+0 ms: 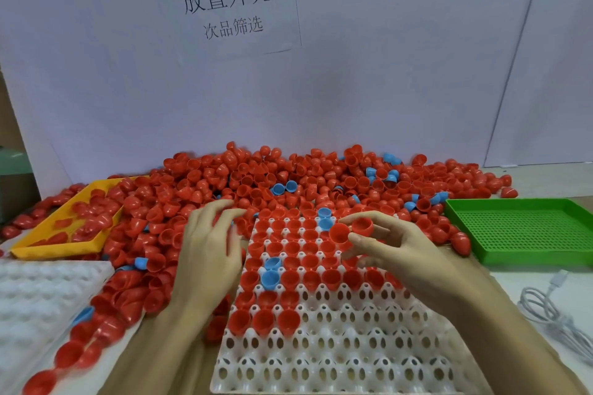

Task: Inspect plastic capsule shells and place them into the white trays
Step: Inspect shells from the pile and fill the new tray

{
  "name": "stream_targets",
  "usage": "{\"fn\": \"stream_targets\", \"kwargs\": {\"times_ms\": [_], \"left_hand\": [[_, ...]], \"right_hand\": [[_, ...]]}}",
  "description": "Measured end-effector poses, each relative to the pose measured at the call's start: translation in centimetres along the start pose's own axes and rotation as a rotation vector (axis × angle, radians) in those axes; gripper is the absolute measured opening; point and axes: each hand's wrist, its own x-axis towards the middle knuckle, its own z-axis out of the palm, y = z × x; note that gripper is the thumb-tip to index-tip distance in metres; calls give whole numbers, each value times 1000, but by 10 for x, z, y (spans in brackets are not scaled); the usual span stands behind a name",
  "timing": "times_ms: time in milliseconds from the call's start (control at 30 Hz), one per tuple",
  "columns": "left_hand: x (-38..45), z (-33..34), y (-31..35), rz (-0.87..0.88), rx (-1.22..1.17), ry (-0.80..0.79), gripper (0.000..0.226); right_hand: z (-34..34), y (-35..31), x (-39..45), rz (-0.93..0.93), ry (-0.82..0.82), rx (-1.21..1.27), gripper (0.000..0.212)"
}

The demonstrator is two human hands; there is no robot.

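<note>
A white cell tray lies in front of me, its far rows filled with red and a few blue capsule shells. Behind it spreads a big heap of red capsule shells. My right hand hovers over the tray's far right part and pinches a hinged red capsule shell between thumb and fingertips, both cups open. My left hand is at the tray's left edge, blurred, fingers stretched toward the heap, with nothing seen in it.
A yellow tray with some red shells sits at the left. A second white tray lies at the near left. A green perforated tray stands at the right, a white cable beside it. A white board with a paper sign stands behind the heap.
</note>
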Motion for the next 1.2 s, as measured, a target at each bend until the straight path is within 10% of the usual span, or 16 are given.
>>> {"fn": "stream_targets", "kwargs": {"times_ms": [300,1200], "left_hand": [[-22,16,65,374,-561,-118,44],[-26,8,64,-52,-852,-376,15]], "right_hand": [[17,-1,-4,-12,-155,-55,36],[21,1,-4,136,-149,23,33]]}}
